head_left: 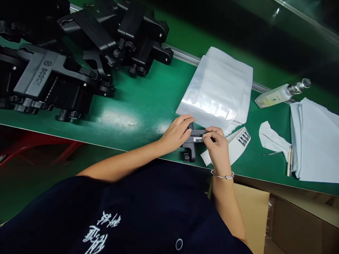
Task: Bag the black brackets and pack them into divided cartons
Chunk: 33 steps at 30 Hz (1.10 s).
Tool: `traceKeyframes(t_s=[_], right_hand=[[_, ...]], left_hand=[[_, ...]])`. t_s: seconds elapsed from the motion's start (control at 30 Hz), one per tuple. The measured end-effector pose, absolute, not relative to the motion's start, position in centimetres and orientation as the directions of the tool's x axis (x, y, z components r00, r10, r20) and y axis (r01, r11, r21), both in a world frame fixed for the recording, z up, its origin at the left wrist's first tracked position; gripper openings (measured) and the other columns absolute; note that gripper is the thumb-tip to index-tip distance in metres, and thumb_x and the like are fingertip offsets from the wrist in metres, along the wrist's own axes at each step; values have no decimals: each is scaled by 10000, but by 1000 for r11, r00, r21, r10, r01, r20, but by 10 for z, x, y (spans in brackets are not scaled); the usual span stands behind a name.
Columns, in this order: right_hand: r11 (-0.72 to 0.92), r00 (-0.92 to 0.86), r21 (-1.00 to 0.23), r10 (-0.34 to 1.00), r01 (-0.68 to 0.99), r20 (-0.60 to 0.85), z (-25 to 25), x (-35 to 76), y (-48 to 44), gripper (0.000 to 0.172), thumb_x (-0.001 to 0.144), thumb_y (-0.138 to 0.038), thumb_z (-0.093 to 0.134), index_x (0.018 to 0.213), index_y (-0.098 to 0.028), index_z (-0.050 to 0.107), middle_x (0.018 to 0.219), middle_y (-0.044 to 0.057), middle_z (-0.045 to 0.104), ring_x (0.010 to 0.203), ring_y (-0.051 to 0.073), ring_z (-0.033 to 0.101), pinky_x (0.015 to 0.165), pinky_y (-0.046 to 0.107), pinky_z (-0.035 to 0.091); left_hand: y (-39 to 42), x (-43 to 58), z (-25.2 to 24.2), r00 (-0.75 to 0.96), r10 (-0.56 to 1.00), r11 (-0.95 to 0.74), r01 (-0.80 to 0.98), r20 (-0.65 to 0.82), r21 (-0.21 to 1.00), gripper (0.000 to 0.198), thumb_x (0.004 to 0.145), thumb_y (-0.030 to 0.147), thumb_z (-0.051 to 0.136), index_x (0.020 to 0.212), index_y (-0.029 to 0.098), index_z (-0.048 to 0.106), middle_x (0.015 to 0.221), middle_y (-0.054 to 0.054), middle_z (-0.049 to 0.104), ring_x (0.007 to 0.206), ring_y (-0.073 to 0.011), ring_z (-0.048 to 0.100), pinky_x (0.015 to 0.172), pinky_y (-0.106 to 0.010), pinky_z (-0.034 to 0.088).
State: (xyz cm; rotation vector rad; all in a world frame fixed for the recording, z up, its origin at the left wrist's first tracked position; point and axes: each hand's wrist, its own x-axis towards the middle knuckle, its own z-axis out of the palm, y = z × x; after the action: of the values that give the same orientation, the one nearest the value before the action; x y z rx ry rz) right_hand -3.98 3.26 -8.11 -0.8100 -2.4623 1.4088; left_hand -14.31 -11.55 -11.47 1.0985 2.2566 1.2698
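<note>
On the green bench, near its front edge, lies a black plastic bracket point(192, 144) with a knob at its near end. A small white label point(198, 139) sits on its upper face. My left hand point(176, 134) reaches over the bracket's left side and holds it, fingers extended across it. My right hand point(215, 143) is closed at the bracket's right end, thumb and index finger together, the thumb tip at the label's right end. What lies under the right fingertips is partly hidden. A white label sheet point(233, 150) with black-and-white printed labels lies partly behind the right hand.
A stack of clear plastic bags point(217, 88) lies beyond my hands. To the left, several black bracket assemblies point(42, 76) are piled. A pump bottle point(275, 95), a crumpled white cloth point(272, 137), pens point(289, 161) and folded white sheets point(315, 141) are on the right. Below is a cardboard box point(250, 211).
</note>
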Motion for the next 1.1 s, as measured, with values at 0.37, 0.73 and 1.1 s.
traceKeyframes(t_s=[0.37,0.73,1.1], right_hand=[[453,-839,-817,540,357,-67,-78,-41,31,171,779,-277,586,625,-203,593,1008,76,590,1039,248,552,974,448,383],[544,-864,-775,503,322,-7,-78,-40,31,180,795,-273,581,631,-200,603,999,77,612,1024,242,572,968,447,410],[876,-930,-347,366,336,23,-97,47,58,435,929,-400,503,1327,-226,517,1372,136,548,1291,325,469,1085,649,260]], left_hand=[[-114,-144,-118,-647,756,302,481,101,823,404,940,224,369,1326,184,481,1400,-119,459,1329,-238,414,1117,-429,364],[-144,-143,-103,-168,864,23,955,475,295,249,951,257,469,1105,201,656,1095,-53,709,1084,-220,612,925,-382,456],[-138,-164,-96,50,938,-100,987,343,128,313,974,307,429,1169,192,646,1100,-55,712,1007,-183,618,668,-308,404]])
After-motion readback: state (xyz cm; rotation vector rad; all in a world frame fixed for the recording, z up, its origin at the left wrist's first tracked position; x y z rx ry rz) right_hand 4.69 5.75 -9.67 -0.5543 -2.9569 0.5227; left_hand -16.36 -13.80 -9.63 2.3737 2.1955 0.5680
